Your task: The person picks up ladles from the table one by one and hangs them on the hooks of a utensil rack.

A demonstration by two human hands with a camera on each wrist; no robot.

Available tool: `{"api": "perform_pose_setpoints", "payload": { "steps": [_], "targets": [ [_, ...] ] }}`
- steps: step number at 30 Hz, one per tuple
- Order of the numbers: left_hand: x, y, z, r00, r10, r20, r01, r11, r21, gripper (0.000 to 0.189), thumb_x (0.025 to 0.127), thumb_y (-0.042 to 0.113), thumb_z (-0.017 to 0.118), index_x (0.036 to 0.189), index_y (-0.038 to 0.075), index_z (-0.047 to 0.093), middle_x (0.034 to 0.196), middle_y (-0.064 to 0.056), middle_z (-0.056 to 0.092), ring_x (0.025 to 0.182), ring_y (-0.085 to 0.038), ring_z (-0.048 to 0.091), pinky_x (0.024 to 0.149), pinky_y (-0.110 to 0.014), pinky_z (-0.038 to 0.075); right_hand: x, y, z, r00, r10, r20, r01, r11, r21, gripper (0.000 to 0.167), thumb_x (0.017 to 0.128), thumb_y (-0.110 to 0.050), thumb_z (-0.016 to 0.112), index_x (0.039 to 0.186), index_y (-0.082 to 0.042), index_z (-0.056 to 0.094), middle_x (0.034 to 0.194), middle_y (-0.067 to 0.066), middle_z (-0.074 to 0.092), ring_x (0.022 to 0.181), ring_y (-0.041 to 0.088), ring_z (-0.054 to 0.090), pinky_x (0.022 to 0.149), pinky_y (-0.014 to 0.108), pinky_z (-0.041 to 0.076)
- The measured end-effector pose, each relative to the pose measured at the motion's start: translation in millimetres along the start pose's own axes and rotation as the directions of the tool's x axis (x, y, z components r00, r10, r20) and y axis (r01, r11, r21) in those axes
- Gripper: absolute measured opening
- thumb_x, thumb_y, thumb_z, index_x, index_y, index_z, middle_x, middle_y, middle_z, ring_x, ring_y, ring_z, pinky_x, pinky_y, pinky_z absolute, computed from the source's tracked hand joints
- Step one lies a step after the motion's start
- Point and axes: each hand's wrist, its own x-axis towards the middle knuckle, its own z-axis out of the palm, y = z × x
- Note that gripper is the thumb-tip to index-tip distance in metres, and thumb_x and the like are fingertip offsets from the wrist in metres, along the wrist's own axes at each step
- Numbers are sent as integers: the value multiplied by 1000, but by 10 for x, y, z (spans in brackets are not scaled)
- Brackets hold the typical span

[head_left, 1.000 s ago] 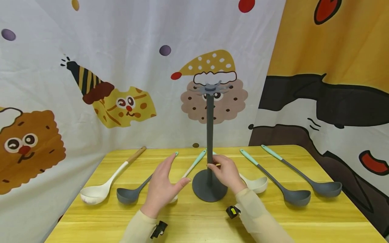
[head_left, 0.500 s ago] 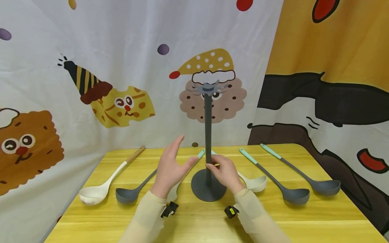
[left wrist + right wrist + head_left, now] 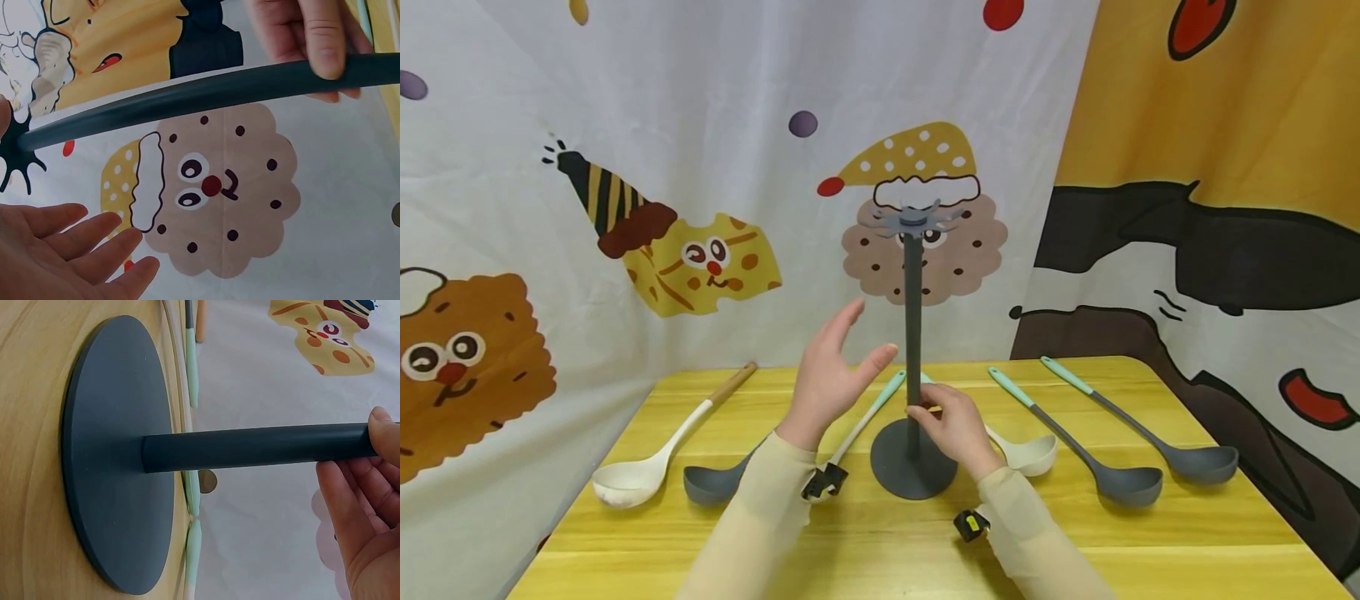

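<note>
A dark grey utensil stand [image 3: 913, 317] is upright on the table, with a round flat base [image 3: 119, 506] and a ring of hooks [image 3: 914, 220] at its top. My right hand [image 3: 955, 425] pinches the pole low down, thumb on one side and fingers on the other, as the right wrist view also shows. Left of the pole, my left hand [image 3: 827, 379] is raised with spread, nearly straight fingers and holds nothing. In the left wrist view its fingers [image 3: 94, 244] are apart from the pole, below the hooks.
Ladles lie on the wooden table [image 3: 880, 558]: a white one [image 3: 632, 483] and a grey one [image 3: 707, 486] at left, a white one [image 3: 1033, 454] and two dark grey ones [image 3: 1131, 485] at right. A mint-handled white utensil [image 3: 872, 408] lies beside the base. A cartoon curtain [image 3: 737, 125] hangs behind.
My left hand has risen from over the table and moved right, closer to the pole. The right hand keeps its grip on the pole, and the stand stays in place.
</note>
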Motion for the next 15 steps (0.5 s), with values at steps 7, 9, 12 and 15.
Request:
{"api": "perform_pose_setpoints", "payload": {
  "steps": [7,9,12,15],
  "targets": [
    [145,104,0,1000,-10,30,13,995,-103,75,89,44,72,152,16,41,149,-3,47,133,-20,46,108,-46,39,-2,-6,-6,1000,2,0,-2,1000,4,8,90,-12,74,97,-15,71,91,-2,66,86,15,67,74,29,59],
    [185,140,7,999,-6,32,10,993,-121,75,88,43,72,151,16,42,148,-3,48,133,-20,47,107,-44,40,-4,-2,-5,1000,-3,-3,3,1000,6,8,90,-12,74,97,-15,71,90,-2,66,86,15,67,74,29,59],
    [251,197,22,999,-10,33,14,990,-142,74,88,40,74,151,15,42,146,-4,50,132,-19,48,106,-43,41,-6,6,0,1000,-16,-8,16,1000,5,9,90,-12,74,97,-14,71,90,-2,66,85,16,67,73,30,59],
    [321,242,36,999,-7,33,13,985,-174,72,89,34,75,150,13,43,144,-7,52,130,-19,50,105,-44,43,-11,12,7,999,-32,-16,32,999,5,11,89,-11,75,99,-14,71,91,-1,67,86,17,67,73,30,59]
  ]
}}
